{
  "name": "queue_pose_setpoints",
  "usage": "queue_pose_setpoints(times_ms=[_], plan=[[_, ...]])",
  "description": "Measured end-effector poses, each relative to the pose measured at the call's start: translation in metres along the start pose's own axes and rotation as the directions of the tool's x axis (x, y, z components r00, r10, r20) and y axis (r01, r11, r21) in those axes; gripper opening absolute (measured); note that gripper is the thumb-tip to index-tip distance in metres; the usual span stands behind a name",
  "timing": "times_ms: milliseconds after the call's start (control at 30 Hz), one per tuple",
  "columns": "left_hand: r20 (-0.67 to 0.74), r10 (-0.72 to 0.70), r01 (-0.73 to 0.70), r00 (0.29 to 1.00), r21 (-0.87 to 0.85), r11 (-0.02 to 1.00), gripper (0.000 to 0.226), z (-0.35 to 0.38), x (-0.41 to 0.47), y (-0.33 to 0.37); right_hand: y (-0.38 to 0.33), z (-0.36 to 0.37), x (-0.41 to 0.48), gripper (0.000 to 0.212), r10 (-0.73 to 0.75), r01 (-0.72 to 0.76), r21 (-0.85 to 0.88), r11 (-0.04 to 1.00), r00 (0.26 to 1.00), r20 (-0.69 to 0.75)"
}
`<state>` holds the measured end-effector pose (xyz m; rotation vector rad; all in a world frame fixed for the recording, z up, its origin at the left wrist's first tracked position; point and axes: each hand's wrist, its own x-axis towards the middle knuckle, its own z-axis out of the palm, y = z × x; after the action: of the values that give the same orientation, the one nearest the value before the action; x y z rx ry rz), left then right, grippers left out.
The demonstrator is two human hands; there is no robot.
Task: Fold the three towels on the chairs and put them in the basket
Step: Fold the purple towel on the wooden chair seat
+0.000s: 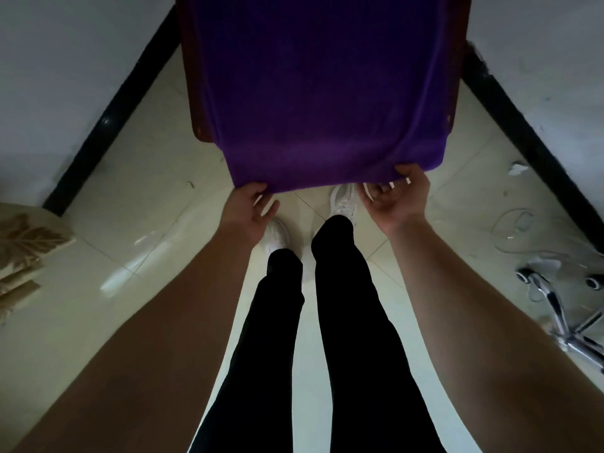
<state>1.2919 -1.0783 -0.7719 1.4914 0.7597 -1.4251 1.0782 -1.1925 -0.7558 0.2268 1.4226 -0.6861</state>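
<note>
Purple towel [313, 93] is hanging over a brown chair [200, 130] at twelve o'clock. The left hand [251, 206], at eleven, and right hand [400, 197], at one, are pinching its lower corners. Uneven pulling is probably risking one corner slipping onto the floor [130, 223].

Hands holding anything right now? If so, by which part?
Both hold the purple towel by its near hanging edge. The left hand pinches the left corner and the right hand the right corner. The rest drapes over the chair.
</note>
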Motion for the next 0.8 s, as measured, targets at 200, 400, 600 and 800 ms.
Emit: queue_pose_setpoints(times_ms=[200, 400, 600, 800], plan=[[-0.093, 0.007, -0.008, 0.996, -0.011, 1.0, 0.024, -0.008, -0.077, 0.002, -0.003, 0.0, -0.068, 0.016, -0.097, 0.063, -0.202, 0.977, 0.982, -0.164], [-0.117, 0.157, -0.156, 0.981, 0.015, 0.988, 0.023, 0.022, -0.142, 0.048, -0.039, 0.035, -0.12, 0.019, -0.206, 0.185, -0.151, 0.971, 0.969, -0.137], [-0.173, 0.467, -0.448, 0.867, 0.137, 0.883, 0.044, 0.066, -0.208, 0.109, -0.077, 0.086, -0.176, 0.016, -0.403, 0.379, -0.192, 0.905, 0.909, -0.104], [-0.023, 0.691, -0.655, 0.723, 0.297, 0.695, 0.029, 0.083, -0.308, 0.158, -0.128, 0.121, -0.28, 0.062, -0.647, 0.637, -0.375, 0.673, 0.753, 0.12]])
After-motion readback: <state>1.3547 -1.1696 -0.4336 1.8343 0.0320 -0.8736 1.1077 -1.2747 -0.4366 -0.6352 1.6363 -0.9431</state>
